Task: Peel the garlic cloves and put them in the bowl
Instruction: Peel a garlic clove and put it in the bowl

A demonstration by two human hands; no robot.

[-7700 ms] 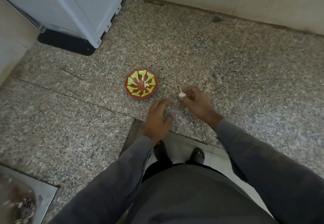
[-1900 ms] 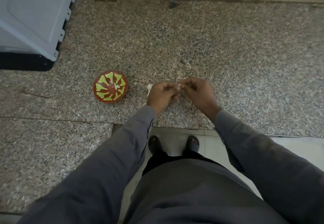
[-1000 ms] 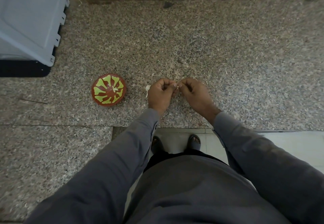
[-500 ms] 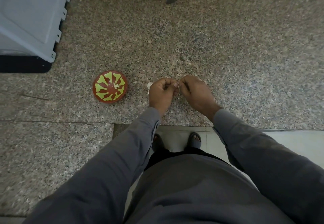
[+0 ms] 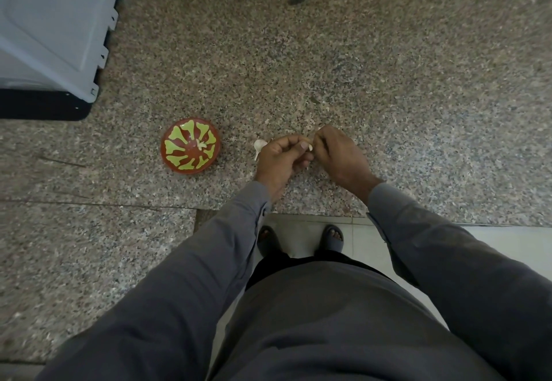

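On my left the bowl (image 5: 191,145) sits on the tabletop (image 5: 328,61), well in from its near edge. My left hand (image 5: 280,161) and right hand (image 5: 337,156) meet just right of it, both grips pinched on one garlic clove (image 5: 310,147).

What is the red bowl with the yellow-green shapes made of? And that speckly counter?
The bowl looks like glossy plastic or glazed ceramic: its red surface is smooth with painted yellow-green shapes; which one, the picture cannot settle. The counter looks like polished granite: pink, grey and black speckles throughout, with a faint sheen.
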